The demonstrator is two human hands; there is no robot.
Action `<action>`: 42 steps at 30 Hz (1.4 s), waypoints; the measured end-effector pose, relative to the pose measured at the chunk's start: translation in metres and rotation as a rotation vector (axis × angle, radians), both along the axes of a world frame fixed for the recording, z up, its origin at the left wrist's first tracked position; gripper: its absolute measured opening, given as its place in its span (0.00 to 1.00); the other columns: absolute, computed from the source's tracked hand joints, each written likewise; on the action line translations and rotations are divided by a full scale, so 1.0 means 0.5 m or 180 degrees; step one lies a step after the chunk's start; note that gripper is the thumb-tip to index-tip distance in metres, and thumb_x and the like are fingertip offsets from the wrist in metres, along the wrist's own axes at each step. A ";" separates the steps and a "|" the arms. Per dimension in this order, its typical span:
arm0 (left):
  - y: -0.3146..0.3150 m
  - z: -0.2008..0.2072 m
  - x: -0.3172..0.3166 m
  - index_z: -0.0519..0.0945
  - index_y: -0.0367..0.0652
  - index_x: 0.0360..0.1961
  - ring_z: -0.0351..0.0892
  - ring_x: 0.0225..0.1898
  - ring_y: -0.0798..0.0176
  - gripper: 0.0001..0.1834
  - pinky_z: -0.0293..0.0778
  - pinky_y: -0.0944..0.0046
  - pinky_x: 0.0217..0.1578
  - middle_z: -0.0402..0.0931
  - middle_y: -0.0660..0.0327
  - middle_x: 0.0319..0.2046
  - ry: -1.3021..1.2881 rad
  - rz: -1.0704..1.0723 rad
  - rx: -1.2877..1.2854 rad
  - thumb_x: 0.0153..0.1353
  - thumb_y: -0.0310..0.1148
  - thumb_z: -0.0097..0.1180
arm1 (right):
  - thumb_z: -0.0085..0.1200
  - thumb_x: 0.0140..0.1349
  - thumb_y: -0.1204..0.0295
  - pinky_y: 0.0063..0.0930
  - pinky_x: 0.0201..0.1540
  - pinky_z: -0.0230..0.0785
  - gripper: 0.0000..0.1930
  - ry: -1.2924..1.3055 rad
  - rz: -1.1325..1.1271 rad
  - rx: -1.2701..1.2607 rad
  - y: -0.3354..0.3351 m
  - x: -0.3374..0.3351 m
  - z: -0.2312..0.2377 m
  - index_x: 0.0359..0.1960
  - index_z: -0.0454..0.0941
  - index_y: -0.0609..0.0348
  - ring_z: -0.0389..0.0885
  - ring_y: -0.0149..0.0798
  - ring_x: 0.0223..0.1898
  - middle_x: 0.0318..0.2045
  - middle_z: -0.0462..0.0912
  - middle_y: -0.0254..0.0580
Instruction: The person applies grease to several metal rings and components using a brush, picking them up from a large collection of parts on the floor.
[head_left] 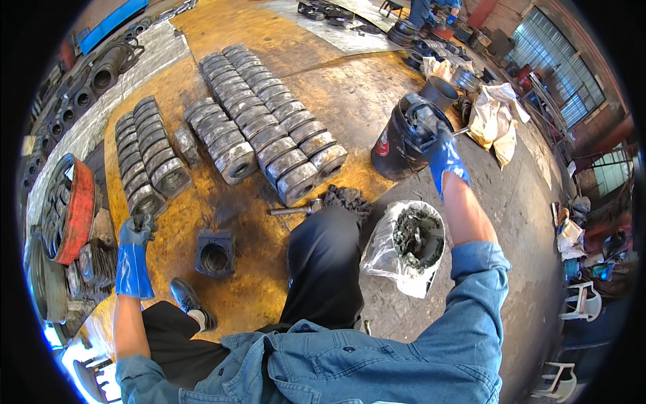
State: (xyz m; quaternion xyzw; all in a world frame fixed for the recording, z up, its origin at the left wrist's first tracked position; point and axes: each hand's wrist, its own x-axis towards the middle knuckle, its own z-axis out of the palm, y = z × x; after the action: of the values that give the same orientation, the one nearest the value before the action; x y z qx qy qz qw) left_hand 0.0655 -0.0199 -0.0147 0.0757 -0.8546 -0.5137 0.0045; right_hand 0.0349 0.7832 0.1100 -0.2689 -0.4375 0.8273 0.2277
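- While the right hand [439, 145], in a blue glove, is at the mouth of the black bucket [389, 149], its fingers are smeared dark and partly lost against the opening; I cannot tell how far its grip is closed or whether it holds anything.
- A thin rod [461, 130] sticks out to the right of that glove.
- The left hand [134, 237], also gloved in blue, is just beyond the near end of the leftmost blocks [168, 176]; its fingers look bent, but whether its grip has hold of something is unclear.
- The bucket stands upright on the floor [464, 283], ahead and to the right of the bent knee [328, 259].
- Nearer the body, an open plastic bag [380, 259] holds dark, crumbly matter [416, 236].
- A hammer [291, 211] lies beside a dark heap [346, 199], just beyond the knee.
- One block with a round hole [215, 254] lies apart, between the left hand and the knee.
- Longer rows of blocks [259, 121] stretch away ahead.
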 end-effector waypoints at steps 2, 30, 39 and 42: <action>-0.002 -0.013 -0.006 0.78 0.35 0.41 0.80 0.25 0.64 0.09 0.78 0.63 0.23 0.81 0.56 0.28 -0.0062 0.0018 0.0105 0.62 0.29 0.55 | 0.44 0.72 0.64 0.31 0.23 0.76 0.13 0.0071 -0.0044 -0.0089 0.067 -0.039 0.016 0.44 0.76 0.59 0.81 0.40 0.21 0.28 0.84 0.43; 0.010 -0.119 -0.021 0.78 0.33 0.44 0.83 0.30 0.59 0.10 0.78 0.61 0.25 0.81 0.55 0.33 -0.0854 -0.0476 0.0451 0.62 0.26 0.55 | 0.43 0.71 0.50 0.30 0.30 0.74 0.24 -0.0519 0.0209 -0.0154 0.139 0.474 -0.296 0.49 0.79 0.58 0.83 0.37 0.28 0.37 0.87 0.44; -0.032 -0.150 -0.037 0.78 0.40 0.40 0.83 0.30 0.55 0.09 0.76 0.58 0.18 0.81 0.55 0.32 -0.1384 -0.0345 0.1117 0.61 0.21 0.47 | 0.53 0.64 0.65 0.42 0.23 0.71 0.17 -0.2914 0.0401 0.5105 -0.093 0.812 -0.446 0.55 0.76 0.50 0.82 0.47 0.23 0.27 0.84 0.52; -0.013 -0.129 -0.048 0.79 0.39 0.39 0.82 0.27 0.55 0.09 0.74 0.58 0.18 0.80 0.55 0.31 -0.1616 0.0067 0.1481 0.63 0.25 0.46 | 0.54 0.63 0.63 0.47 0.28 0.71 0.22 -0.3190 0.0675 0.5617 -0.136 0.839 -0.481 0.60 0.73 0.42 0.83 0.54 0.29 0.28 0.83 0.48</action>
State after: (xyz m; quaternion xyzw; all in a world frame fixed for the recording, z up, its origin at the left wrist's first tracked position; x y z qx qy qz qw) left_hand 0.0416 -0.0261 -0.0795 0.2088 -0.6875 -0.6597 -0.2203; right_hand 0.4545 0.7151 -0.1302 -0.2804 -0.9578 0.0180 0.0609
